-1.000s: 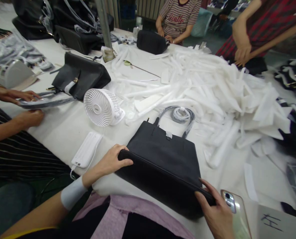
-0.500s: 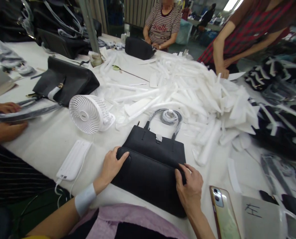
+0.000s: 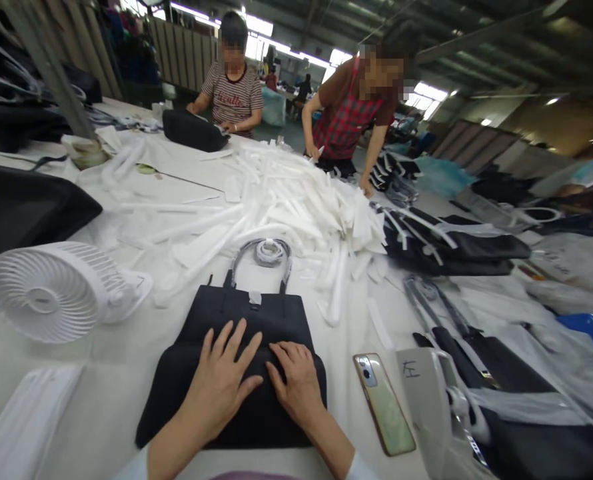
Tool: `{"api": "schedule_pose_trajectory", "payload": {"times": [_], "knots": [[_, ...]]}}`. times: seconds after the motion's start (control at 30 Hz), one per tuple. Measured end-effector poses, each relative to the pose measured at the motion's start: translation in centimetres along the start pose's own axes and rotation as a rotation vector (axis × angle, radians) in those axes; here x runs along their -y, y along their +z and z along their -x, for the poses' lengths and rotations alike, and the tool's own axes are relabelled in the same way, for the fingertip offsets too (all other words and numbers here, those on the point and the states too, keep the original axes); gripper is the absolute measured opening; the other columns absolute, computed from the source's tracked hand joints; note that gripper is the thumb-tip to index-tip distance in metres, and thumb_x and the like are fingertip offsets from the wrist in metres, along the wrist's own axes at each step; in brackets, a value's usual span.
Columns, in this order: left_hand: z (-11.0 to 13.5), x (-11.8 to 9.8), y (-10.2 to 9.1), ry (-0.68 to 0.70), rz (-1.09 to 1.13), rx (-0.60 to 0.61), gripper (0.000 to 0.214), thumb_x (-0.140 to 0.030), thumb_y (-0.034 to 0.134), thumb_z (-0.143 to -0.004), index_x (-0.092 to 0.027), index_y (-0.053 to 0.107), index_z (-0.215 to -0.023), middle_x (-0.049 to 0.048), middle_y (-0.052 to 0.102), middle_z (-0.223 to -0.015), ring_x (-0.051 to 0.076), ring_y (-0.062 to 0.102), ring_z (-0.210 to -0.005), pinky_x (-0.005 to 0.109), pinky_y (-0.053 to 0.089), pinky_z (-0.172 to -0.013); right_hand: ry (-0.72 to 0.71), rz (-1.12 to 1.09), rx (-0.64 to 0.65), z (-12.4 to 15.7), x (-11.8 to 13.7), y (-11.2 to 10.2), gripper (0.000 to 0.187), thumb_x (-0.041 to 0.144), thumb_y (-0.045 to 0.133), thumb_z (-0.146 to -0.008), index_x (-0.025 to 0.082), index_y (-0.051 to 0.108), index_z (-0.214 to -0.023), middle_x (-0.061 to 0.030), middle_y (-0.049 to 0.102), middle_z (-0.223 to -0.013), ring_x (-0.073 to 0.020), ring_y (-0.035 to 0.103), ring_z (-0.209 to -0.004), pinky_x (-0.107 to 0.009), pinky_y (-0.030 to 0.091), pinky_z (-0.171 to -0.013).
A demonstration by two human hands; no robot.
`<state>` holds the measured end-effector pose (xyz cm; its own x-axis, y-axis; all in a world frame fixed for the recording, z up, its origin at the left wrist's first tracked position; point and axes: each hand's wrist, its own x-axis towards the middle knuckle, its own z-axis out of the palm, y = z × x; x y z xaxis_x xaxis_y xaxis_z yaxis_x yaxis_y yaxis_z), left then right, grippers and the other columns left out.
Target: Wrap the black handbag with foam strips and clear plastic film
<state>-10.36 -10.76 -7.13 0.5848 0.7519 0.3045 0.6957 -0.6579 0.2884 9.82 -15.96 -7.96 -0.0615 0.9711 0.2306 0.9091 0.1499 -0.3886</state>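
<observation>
A black handbag (image 3: 249,320) lies flat on the white table (image 3: 106,393) right in front of me, its wrapped handle (image 3: 262,253) pointing away. My left hand (image 3: 222,383) rests palm down on the middle of the bag with fingers spread. My right hand (image 3: 296,387) lies beside it on the bag, fingers slightly curled and pressing on the surface. Neither hand holds anything.
A white desk fan (image 3: 51,293) stands to the left and a white power bank (image 3: 21,420) lies near the front left. A phone (image 3: 384,403) lies right of the bag. A heap of white paper strips (image 3: 296,200) fills the middle. Two people work across the table among more black bags (image 3: 451,243).
My hands left the bag's two ends and came together flat on its middle. The view has lifted, showing more of the room and the people opposite.
</observation>
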Motion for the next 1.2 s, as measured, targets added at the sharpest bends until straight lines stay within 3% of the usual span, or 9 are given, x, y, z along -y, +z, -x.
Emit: {"api": "schedule_pose_trajectory", "payload": {"times": [0.13,0.27,0.43,0.6,0.7,0.8,1.03,1.13,1.2], "knots": [[-0.2,-0.3,2.7,0.058,-0.056,0.082,0.054,-0.043,0.055,-0.092,-0.03,0.047,-0.144,0.0137,0.049,-0.145,0.039,0.047,-0.129,0.061,0.032,-0.105,0.101,-0.205,-0.075,-0.3,-1.2,-0.2,0.027,0.033,0.053,-0.094,0.023,0.064,-0.117,-0.0079,0.067,-0.115,-0.0241,0.061,-0.108,-0.043,0.048,-0.097],[0.3,0.6,3.7,0.1,-0.109,0.042,0.056,-0.045,0.052,-0.094,-0.031,0.042,-0.147,0.0121,0.051,-0.144,0.035,0.049,-0.127,0.056,0.032,-0.104,0.426,-0.288,-0.225,-4.0,-6.4,-2.0,0.039,0.044,0.047,-0.093,0.019,0.065,-0.117,-0.0096,0.069,-0.113,-0.0214,0.066,-0.095,-0.034,0.054,-0.084],[0.2,1.2,4.5,0.195,-0.231,-0.097,0.054,-0.046,0.053,-0.092,-0.029,0.047,-0.143,0.0093,0.056,-0.139,0.03,0.052,-0.121,0.048,0.029,-0.103,0.762,-0.139,-0.354,-11.5,-15.6,-5.3,0.041,0.035,0.044,-0.094,0.009,0.061,-0.121,-0.0143,0.07,-0.103,-0.0246,0.066,-0.097,-0.04,0.049,-0.093],[-0.6,1.7,4.8,0.282,-0.283,-0.252,0.048,-0.045,0.055,-0.088,-0.025,0.06,-0.131,0.0081,0.063,-0.128,0.027,0.056,-0.112,0.043,0.029,-0.1,0.93,-0.058,-0.343,-14.9,-19.3,-5.8,0.036,0.036,0.059,-0.092,0.013,0.06,-0.12,-0.0136,0.062,-0.122,-0.0263,0.056,-0.118,-0.049,0.038,-0.105],[-0.8,1.7,4.8,0.286,-0.272,-0.268,0.046,-0.044,0.055,-0.088,-0.024,0.061,-0.129,0.0079,0.064,-0.127,0.026,0.056,-0.11,0.042,0.029,-0.1,1.0,-0.091,-0.304,-13.8,-19.9,-5.5,0.039,0.039,0.064,-0.089,0.013,0.06,-0.117,-0.0144,0.059,-0.125,-0.0276,0.055,-0.118,-0.051,0.039,-0.105],[-0.5,1.7,4.8,0.256,-0.247,-0.216,0.049,-0.045,0.056,-0.089,-0.025,0.057,-0.134,0.0074,0.062,-0.131,0.027,0.054,-0.114,0.042,0.027,-0.103,1.028,-0.203,-0.251,-11.3,-20.3,-6.2,0.031,0.042,0.067,-0.084,0.013,0.064,-0.096,-0.0112,0.067,-0.102,-0.025,0.062,-0.101,-0.047,0.047,-0.095],[0.3,1.6,5.0,0.193,-0.177,-0.13,0.053,-0.044,0.056,-0.093,-0.028,0.048,-0.143,0.0049,0.053,-0.142,0.028,0.051,-0.122,0.044,0.026,-0.107,0.918,-0.556,-0.259,-4.2,-18.6,-13.2,0.051,0.066,0.065,-0.068,0.018,0.057,-0.084,-0.0033,0.061,-0.065,-0.0181,0.057,-0.056,-0.031,0.05,-0.054],[0.4,1.5,4.9,0.165,-0.13,-0.108,0.053,-0.044,0.055,-0.094,-0.028,0.046,-0.144,0.0053,0.052,-0.143,0.028,0.05,-0.123,0.046,0.028,-0.107,0.856,-0.571,-0.482,-2.3,-16.9,-17.3,0.058,0.069,0.065,-0.066,0.018,0.057,-0.095,-0.001,0.059,-0.066,-0.0159,0.053,-0.052,-0.03,0.045,-0.051],[0.3,1.2,4.6,0.134,-0.081,-0.081,0.053,-0.043,0.055,-0.094,-0.028,0.046,-0.144,0.0062,0.052,-0.143,0.029,0.05,-0.124,0.049,0.03,-0.107,0.883,-0.318,-0.721,-1.7,-15.4,-19.6,0.053,0.067,0.062,-0.072,0.019,0.058,-0.094,-0.0037,0.06,-0.069,-0.0193,0.054,-0.054,-0.033,0.044,-0.052]]}}
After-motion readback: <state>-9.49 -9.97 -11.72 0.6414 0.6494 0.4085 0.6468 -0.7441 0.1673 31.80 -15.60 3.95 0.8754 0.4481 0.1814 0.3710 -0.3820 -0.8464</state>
